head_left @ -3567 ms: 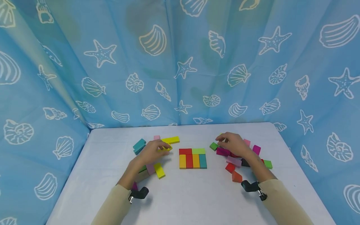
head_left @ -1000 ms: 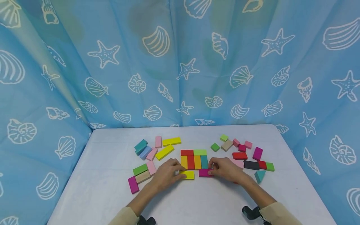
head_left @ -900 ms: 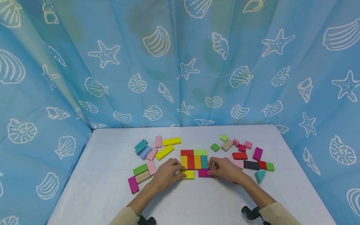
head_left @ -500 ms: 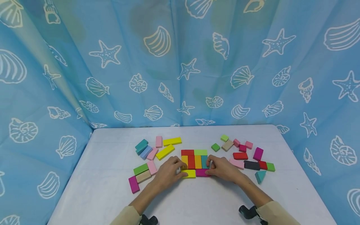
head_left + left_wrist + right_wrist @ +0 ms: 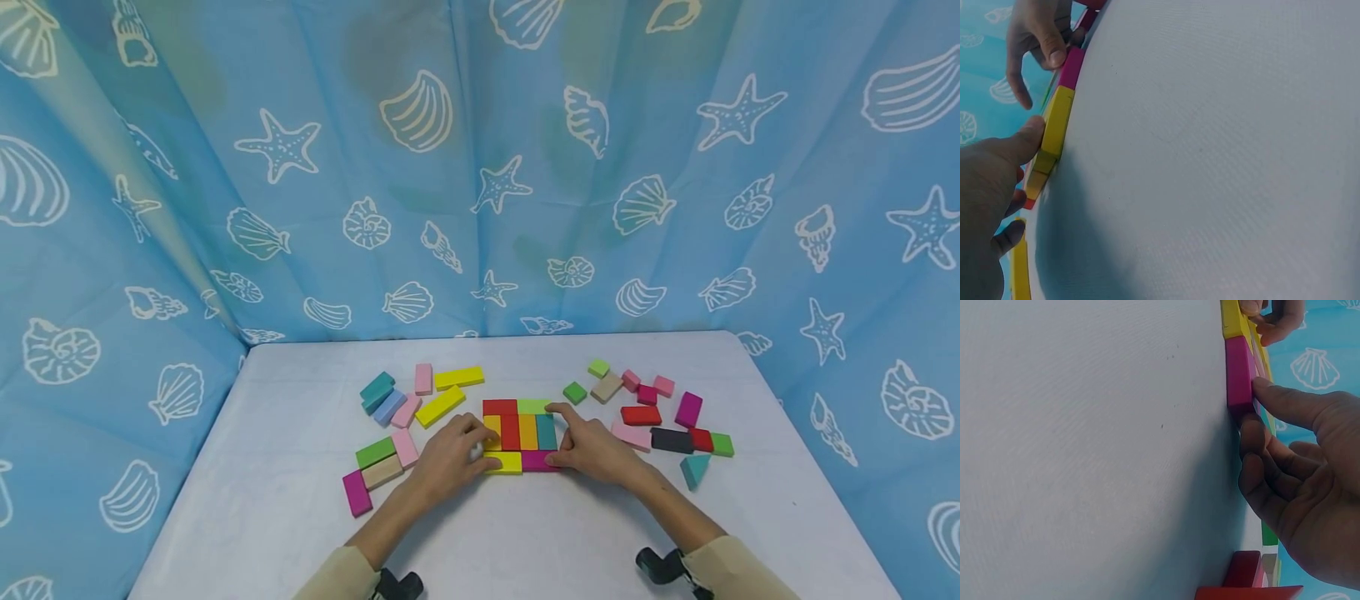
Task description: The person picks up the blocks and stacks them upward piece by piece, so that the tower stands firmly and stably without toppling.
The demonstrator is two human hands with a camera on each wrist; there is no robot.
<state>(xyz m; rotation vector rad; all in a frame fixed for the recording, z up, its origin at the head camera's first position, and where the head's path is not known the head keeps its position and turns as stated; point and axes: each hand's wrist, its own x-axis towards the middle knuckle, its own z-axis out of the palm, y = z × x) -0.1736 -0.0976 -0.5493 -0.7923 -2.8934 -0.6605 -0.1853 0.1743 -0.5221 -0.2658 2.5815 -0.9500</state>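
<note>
Flat coloured blocks form a rectangle mid-table: a red block (image 5: pixel 500 407) and a light green block (image 5: pixel 531 407) at the back, upright orange, red (image 5: pixel 510 433) and teal (image 5: pixel 546 432) blocks in the middle. A yellow block (image 5: pixel 507 464) and a magenta block (image 5: pixel 537 462) lie end to end along the front. My left hand (image 5: pixel 447 457) rests its thumb on the yellow block, with its forefinger by the left orange block (image 5: pixel 492 427). My right hand (image 5: pixel 596 450) touches the magenta block with its thumb. Its forefinger stretches to the light green block's right corner.
Loose blocks lie left, including a yellow block (image 5: pixel 440 406), a green block (image 5: pixel 376 452) and a magenta block (image 5: pixel 357 493). At right are a black block (image 5: pixel 672 441), a red block (image 5: pixel 641 416) and a teal triangular block (image 5: pixel 694 471). A patterned curtain (image 5: pixel 480 250) surrounds the table.
The magenta block has slid left against the yellow block, closing the gap. My right forefinger has since straightened towards the back row. Earlier, both hands hovered over the side piles.
</note>
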